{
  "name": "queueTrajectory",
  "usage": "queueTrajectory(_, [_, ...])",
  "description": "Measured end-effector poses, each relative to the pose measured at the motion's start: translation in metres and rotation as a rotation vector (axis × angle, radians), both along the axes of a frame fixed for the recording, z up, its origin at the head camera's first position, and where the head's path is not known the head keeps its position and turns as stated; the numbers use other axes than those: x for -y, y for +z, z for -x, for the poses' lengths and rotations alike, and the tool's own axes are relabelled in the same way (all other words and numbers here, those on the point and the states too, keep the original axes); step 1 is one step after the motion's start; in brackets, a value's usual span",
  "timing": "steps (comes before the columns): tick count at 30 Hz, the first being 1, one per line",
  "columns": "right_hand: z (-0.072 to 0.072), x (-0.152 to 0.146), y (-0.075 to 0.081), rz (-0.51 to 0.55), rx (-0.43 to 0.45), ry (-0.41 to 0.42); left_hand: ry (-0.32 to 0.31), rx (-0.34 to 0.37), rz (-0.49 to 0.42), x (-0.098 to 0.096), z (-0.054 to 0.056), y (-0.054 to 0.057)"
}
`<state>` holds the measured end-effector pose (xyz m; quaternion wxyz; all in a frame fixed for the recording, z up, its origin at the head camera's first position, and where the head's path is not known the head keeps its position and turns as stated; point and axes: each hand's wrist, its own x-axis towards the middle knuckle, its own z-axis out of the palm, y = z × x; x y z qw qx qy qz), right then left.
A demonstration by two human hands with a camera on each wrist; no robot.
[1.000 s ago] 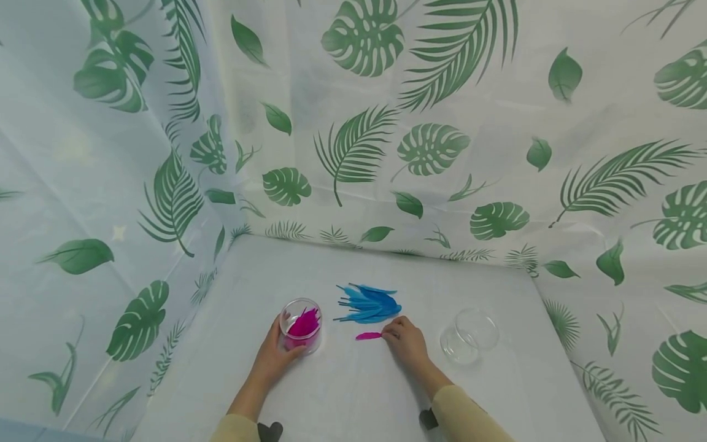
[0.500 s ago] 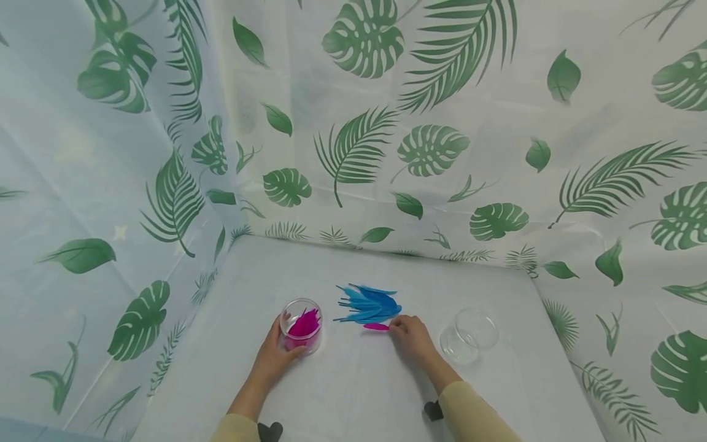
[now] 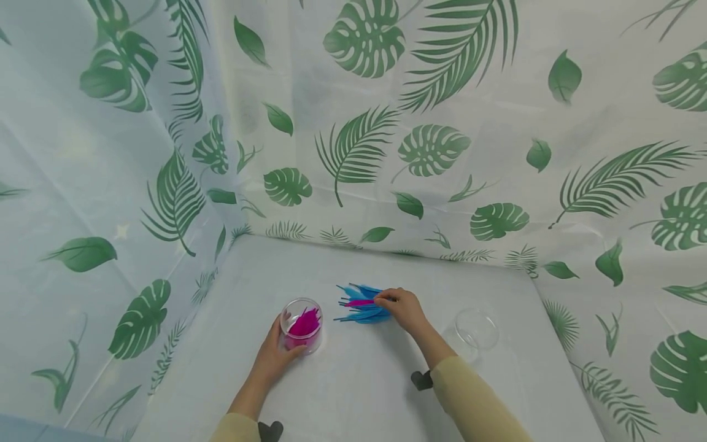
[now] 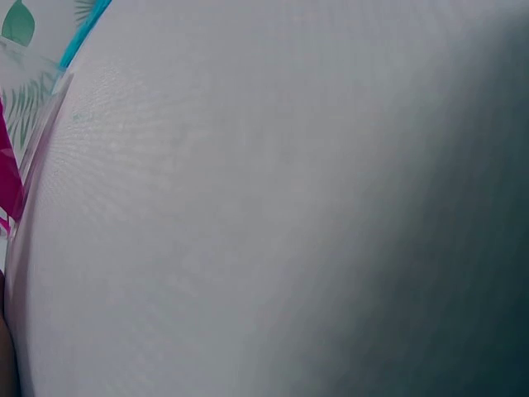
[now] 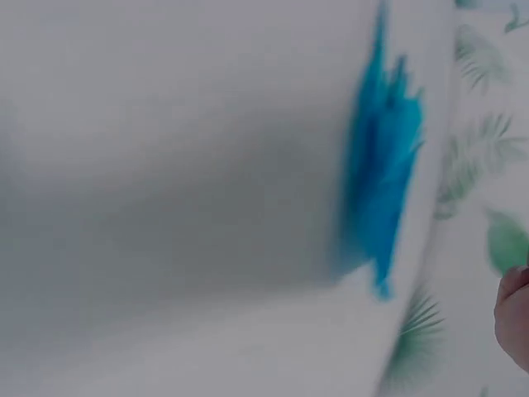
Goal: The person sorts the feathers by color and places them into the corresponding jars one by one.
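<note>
My left hand (image 3: 276,353) grips a clear round jar (image 3: 301,301) with several magenta feathers (image 3: 305,323) inside; its thumb lies along the near side. My right hand (image 3: 402,309) pinches the end of one magenta feather (image 3: 360,302), which points left and overlaps the pile of blue feathers (image 3: 367,316) in the head view. In the right wrist view the blue feathers (image 5: 384,157) show at the right, and only a bit of a finger (image 5: 514,314) appears. The left wrist view catches a sliver of the jar wall (image 4: 37,157) and magenta inside it.
A second clear jar (image 3: 476,328) stands to the right on the white table (image 3: 342,393), partly behind my right forearm. Leaf-printed sheets (image 3: 353,147) rise behind the table and on both sides.
My right hand has moved up and away from me, carrying the pinched magenta feather from in front of the blue pile to over it. The left hand and its jar have stayed put.
</note>
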<state>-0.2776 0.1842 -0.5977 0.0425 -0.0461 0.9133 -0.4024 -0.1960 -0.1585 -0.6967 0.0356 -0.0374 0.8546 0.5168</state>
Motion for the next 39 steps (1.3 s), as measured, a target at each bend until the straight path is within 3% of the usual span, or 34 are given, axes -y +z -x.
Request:
queueTrajectory(8, [0.018, 0.054, 0.033, 0.042, 0.005, 0.123, 0.012, -0.003, 0.002, 0.000, 0.000, -0.003])
queueTrajectory(16, [0.017, 0.110, 0.033, -0.262, -0.144, 0.468, 0.008, -0.013, -0.015, 0.001, 0.001, -0.006])
queueTrajectory(18, [0.015, 0.117, 0.032, -0.308, -0.180, 0.520, 0.003, -0.011, -0.012, 0.001, 0.002, -0.006])
queueTrajectory(24, [0.013, 0.126, 0.033, -0.364, -0.284, 0.558, 0.003, -0.008, -0.009, 0.002, 0.002, -0.004])
queueTrajectory(28, [0.011, 0.132, 0.035, -0.364, -0.298, 0.593, 0.000, -0.012, -0.007, 0.002, 0.001, -0.002])
queueTrajectory(33, [0.008, 0.141, 0.031, -0.344, -0.209, 0.629, -0.012, -0.040, -0.015, 0.003, 0.001, -0.001])
queueTrajectory(39, [0.007, 0.147, 0.019, -0.268, -0.080, 0.605, -0.015, -0.062, -0.007, 0.003, 0.002, -0.003])
